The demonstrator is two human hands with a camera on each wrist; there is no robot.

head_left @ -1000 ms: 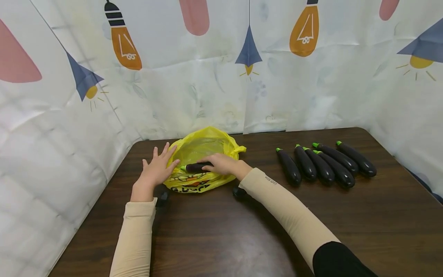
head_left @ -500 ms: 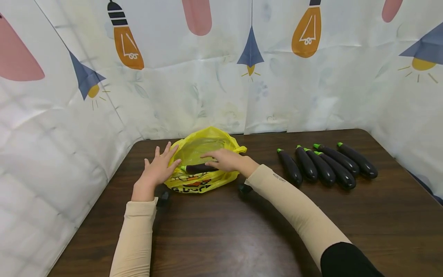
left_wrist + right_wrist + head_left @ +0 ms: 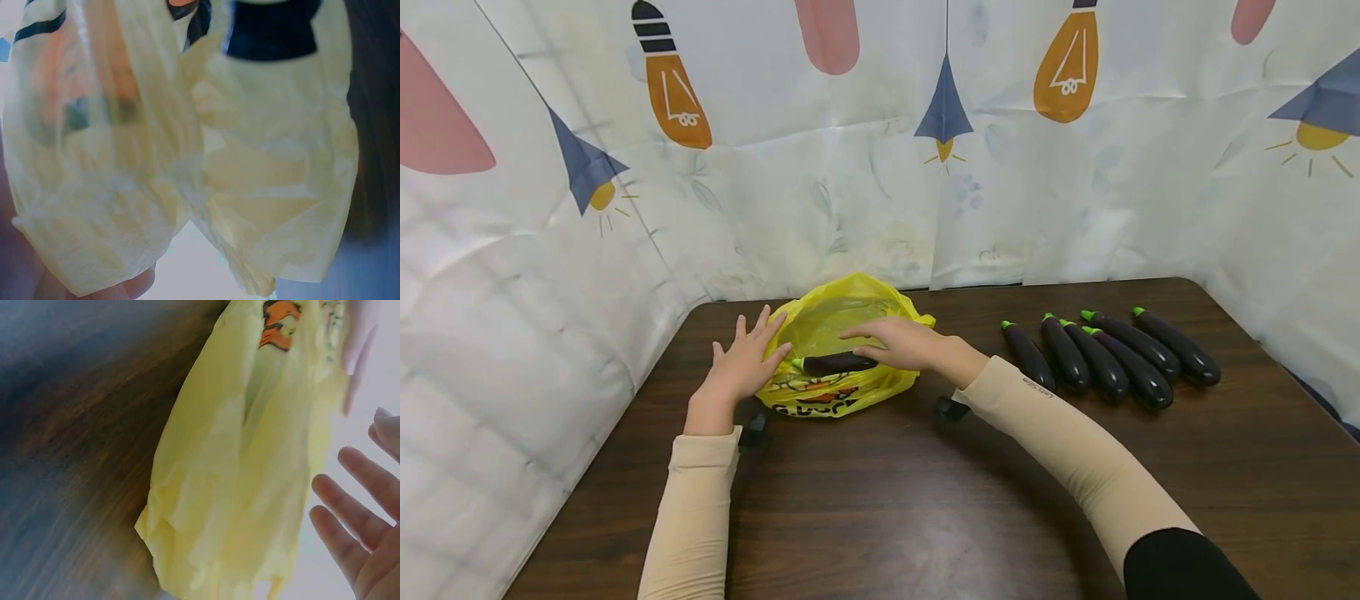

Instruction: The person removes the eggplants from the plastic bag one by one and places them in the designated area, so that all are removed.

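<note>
A yellow plastic bag [image 3: 853,296] with dark print stands with its mouth spread wide at the back of the table. One eggplant [image 3: 831,363] lies across its mouth at the front, green stem end to the left. My left hand [image 3: 737,371], fingers spread and straight, rests at the bag's left rim. My right hand [image 3: 910,343] hovers over the bag's right side, just past the eggplant's right end, holding nothing. In the right wrist view, the right hand's fingers [image 3: 356,512] are loosely extended beside the bag [image 3: 219,469]. The left wrist view is mostly filled by the bag's wall [image 3: 262,150].
Several more eggplants [image 3: 1097,362] lie side by side on the right of the dark wooden table [image 3: 865,508]. A printed white curtain [image 3: 865,192] hangs behind the table and along the left. Small dark wrist devices [image 3: 952,408] sit under the wrists.
My right hand has let go of the eggplant and drawn back to the right, its fingers straightening. The eggplant stays at the bag's mouth. My left hand has hardly moved.
</note>
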